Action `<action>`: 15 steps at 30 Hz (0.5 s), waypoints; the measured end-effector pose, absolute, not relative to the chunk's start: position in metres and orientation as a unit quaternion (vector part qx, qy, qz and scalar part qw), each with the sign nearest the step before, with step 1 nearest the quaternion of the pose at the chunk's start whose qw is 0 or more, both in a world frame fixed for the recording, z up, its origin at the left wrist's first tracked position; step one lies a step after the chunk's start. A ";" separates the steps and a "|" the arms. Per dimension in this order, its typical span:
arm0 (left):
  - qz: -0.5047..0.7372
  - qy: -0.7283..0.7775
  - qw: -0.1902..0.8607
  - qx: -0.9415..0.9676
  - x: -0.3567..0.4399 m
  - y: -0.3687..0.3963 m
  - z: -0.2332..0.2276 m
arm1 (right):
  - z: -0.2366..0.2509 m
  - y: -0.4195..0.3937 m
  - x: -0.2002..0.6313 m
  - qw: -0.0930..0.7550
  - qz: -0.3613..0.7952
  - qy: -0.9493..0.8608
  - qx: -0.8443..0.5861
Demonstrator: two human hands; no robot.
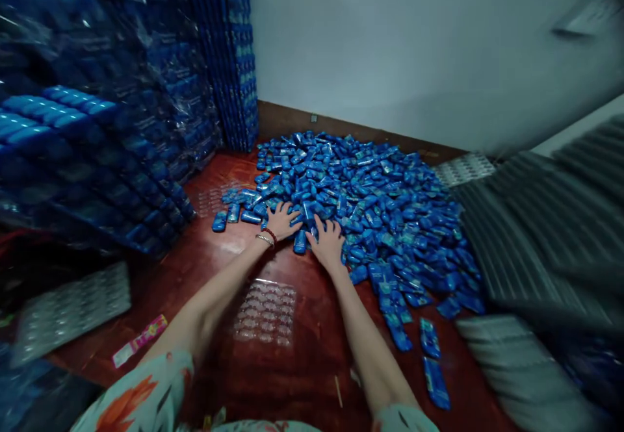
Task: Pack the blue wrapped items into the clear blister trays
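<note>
A large heap of small blue packets lies on the red-brown floor against the white wall. My left hand, with bracelets at the wrist, lies flat with spread fingers on packets at the heap's near edge. Beside it, my right hand also rests spread on the packets. Neither hand grips anything. A clear plastic blister tray lies on the floor between my forearms.
Wrapped stacks of filled blue trays rise on the left and in the corner. Empty clear trays lie at the lower left; grey tray stacks fill the right. A pink wrapper lies on the floor.
</note>
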State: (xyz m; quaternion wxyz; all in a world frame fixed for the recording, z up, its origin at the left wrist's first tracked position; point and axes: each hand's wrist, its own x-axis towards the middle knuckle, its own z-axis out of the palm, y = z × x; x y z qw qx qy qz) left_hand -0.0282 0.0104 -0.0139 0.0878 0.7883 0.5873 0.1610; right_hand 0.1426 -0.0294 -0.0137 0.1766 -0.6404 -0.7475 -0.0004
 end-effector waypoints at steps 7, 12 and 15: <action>0.131 0.549 0.091 0.820 -0.052 -0.045 -0.029 | -0.032 -0.068 0.135 0.170 0.051 -0.807 -0.563; 0.137 0.549 0.104 0.818 -0.079 -0.094 -0.034 | -0.044 -0.114 0.130 0.181 0.099 -0.808 -0.552; 0.153 0.550 0.110 0.814 -0.089 -0.123 -0.032 | -0.045 -0.133 0.130 0.220 0.107 -0.781 -0.574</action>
